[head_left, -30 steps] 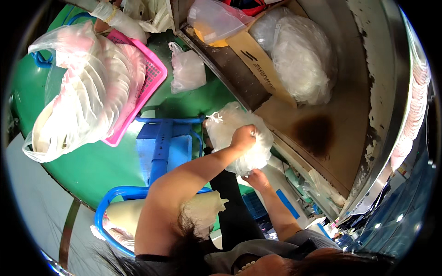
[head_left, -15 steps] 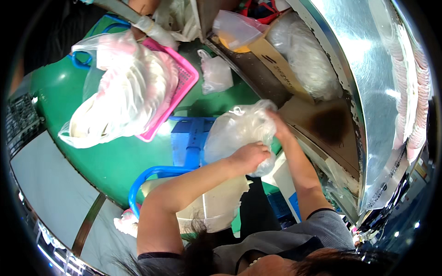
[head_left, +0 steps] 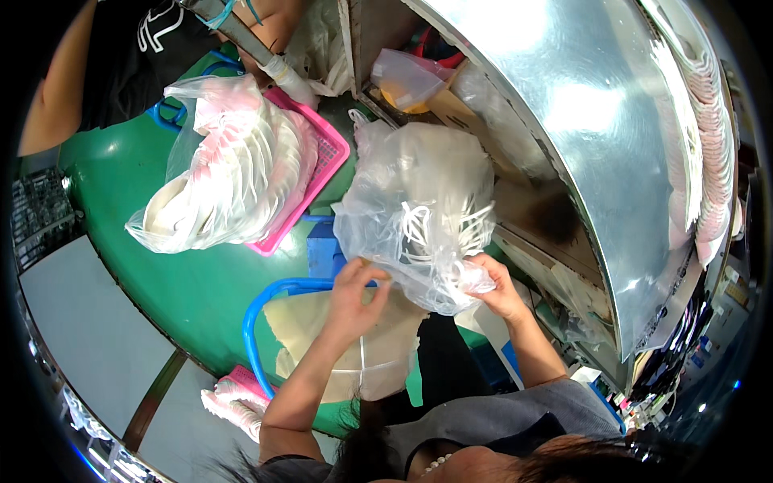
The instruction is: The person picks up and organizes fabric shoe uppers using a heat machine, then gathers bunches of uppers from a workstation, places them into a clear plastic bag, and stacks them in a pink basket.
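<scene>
A clear plastic bag [head_left: 439,157] with white cord-like loops inside is spread out in front of me, above the blue-framed seat. My right hand [head_left: 501,288] is closed round a gathered fold of the bag at its near right. At the bag's near left edge, my left hand [head_left: 356,299] has its fingers curled in a pinch on the thin plastic, the thumb a little apart. What lies deeper in the bag is blurred by the cloudy plastic.
On the left, a pink basket [head_left: 330,153] bears a bag of stacked white and pink cup-shaped pieces [head_left: 233,169]. A blue tubular frame [head_left: 251,322] curves round a beige seat pad [head_left: 322,334]. A shiny metal table [head_left: 564,88] borders the right. Another person [head_left: 121,64] is at the far left.
The bunched bag has been spread wider and farther out, showing its white loops. My left hand has drawn back left to the bag's edge; my right hand has come nearer.
</scene>
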{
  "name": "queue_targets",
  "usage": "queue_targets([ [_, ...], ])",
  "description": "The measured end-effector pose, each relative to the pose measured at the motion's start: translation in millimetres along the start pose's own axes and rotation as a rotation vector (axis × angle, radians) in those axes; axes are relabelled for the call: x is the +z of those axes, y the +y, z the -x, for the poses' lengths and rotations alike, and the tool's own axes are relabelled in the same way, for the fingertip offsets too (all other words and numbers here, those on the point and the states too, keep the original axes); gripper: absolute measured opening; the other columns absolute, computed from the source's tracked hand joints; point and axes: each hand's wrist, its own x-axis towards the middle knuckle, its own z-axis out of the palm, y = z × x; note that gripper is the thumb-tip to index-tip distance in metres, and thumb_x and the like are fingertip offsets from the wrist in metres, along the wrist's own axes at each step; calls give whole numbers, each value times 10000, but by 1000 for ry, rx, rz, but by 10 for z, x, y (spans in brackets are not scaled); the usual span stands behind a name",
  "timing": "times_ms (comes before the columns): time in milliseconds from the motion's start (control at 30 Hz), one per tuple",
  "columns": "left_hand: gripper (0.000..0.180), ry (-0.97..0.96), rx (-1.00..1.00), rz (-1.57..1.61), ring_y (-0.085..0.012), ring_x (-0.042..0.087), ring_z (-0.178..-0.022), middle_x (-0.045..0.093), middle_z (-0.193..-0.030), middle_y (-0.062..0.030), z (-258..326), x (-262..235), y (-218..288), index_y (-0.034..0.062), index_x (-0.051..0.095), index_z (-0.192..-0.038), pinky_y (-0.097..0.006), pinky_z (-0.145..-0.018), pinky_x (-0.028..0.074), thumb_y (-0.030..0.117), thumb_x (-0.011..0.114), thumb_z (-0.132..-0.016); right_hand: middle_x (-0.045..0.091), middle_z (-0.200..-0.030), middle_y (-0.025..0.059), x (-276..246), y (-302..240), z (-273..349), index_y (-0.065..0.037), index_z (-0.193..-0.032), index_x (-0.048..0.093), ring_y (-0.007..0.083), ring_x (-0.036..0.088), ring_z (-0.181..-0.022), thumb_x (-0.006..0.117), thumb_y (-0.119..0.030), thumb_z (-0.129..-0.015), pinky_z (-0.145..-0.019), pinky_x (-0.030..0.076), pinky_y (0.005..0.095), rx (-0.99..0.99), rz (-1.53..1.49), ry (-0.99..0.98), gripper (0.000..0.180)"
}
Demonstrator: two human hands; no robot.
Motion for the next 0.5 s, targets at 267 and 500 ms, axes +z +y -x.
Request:
queue_targets([
  [267,445,15,100,-194,-335,552,-1000,526,-1165,-189,-62,113,768,30,524,-1140,-368,-866,446,155,716,-757,589,-1057,65,504,47,399,-18,-1161,536,159,572,-958,627,12,-725,-836,446,277,144,145,-336,446],
  [500,540,-446,-579,134,-202,569,-882,566,-1060,-166,459,-243,820,8,476,-1256,-299,-794,469,200,699,-802,582,-1042,143,1205,-328,613,-45,-1133,524,329,591,-969,636,-47,-706,-836,466,373,-142,207,-561,442],
])
